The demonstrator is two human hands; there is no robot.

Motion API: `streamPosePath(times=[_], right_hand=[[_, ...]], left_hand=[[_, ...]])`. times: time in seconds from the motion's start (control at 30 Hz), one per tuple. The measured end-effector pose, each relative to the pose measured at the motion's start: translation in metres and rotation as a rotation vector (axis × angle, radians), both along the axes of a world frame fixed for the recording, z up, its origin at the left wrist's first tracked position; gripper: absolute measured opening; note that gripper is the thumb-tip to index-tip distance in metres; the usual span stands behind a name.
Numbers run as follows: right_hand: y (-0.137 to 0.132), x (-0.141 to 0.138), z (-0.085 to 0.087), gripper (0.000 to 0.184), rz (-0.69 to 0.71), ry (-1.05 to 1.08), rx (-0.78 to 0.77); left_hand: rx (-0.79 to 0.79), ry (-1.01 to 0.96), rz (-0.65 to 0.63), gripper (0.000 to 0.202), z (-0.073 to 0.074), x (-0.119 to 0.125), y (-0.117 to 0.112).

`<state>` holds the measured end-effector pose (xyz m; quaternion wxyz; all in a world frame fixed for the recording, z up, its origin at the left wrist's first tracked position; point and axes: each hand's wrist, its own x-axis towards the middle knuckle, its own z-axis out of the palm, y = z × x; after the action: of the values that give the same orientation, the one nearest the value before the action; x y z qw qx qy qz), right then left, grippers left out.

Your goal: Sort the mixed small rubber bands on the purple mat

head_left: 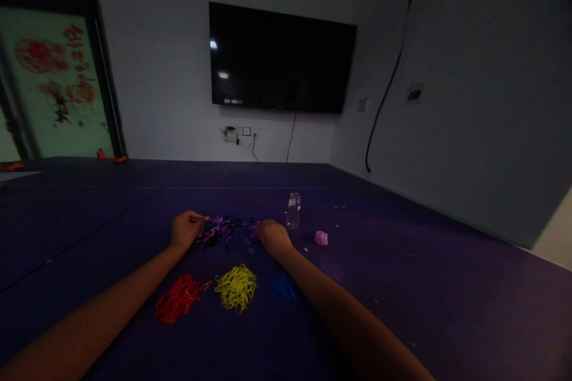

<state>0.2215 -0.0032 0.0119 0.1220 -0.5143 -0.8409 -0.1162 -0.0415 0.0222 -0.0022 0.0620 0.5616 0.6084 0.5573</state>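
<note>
Both my arms reach forward over a dark purple floor mat (pixel 402 286). My left hand (pixel 185 229) is curled at the left edge of a mixed heap of pink, black and blue rubber bands (pixel 221 230), fingers pinched on some of them. My right hand (pixel 273 237) is closed at the heap's right edge; what it holds is hidden. Nearer to me lie three sorted piles: red bands (pixel 179 299), yellow bands (pixel 236 287) and blue bands (pixel 283 287).
A clear plastic bottle (pixel 293 211) stands just beyond my right hand. A small pink lump (pixel 320 238) lies to its right. A black television (pixel 279 59) hangs on the far wall above a socket with cables. A glass door with red decorations (pixel 53 83) is at left.
</note>
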Motion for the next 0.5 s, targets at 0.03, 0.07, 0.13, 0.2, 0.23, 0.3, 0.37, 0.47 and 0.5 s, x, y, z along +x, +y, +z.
streamPosePath(times=[0.03, 0.07, 0.13, 0.2, 0.23, 0.3, 0.37, 0.47, 0.5], right_hand=[[0.0002, 0.0000, -0.0002, 0.030, 0.001, 0.002, 0.001], [0.0003, -0.0001, -0.0003, 0.031, 0.002, 0.006, 0.003], [0.0000, -0.0003, -0.0002, 0.031, -0.002, 0.013, 0.001], [-0.0004, -0.0006, 0.0001, 0.030, -0.006, 0.013, -0.003], [-0.0007, -0.0007, 0.0002, 0.030, -0.006, 0.010, -0.003], [-0.0010, -0.0008, 0.0005, 0.030, -0.003, 0.001, 0.001], [-0.0011, -0.0009, 0.0008, 0.031, 0.000, -0.006, 0.002], [-0.0011, -0.0009, 0.0009, 0.030, -0.003, -0.012, 0.002], [-0.0011, -0.0009, 0.0008, 0.030, -0.003, -0.014, 0.004]], left_hand=[[-0.001, 0.004, 0.003, 0.023, 0.0004, 0.0003, -0.0003], [0.000, 0.006, 0.006, 0.024, 0.0007, 0.0006, -0.0007], [0.003, 0.005, 0.015, 0.025, 0.0014, 0.0010, -0.0013], [0.009, 0.002, 0.019, 0.025, 0.0019, 0.0011, -0.0017], [0.011, 0.004, 0.016, 0.025, 0.0021, 0.0012, -0.0018], [0.010, 0.020, 0.014, 0.025, 0.0025, 0.0012, -0.0022], [0.002, 0.039, 0.015, 0.025, 0.0029, 0.0014, -0.0024], [-0.011, 0.030, -0.007, 0.023, 0.0028, 0.0016, -0.0023], [-0.014, 0.021, -0.027, 0.023, 0.0025, 0.0016, -0.0021]])
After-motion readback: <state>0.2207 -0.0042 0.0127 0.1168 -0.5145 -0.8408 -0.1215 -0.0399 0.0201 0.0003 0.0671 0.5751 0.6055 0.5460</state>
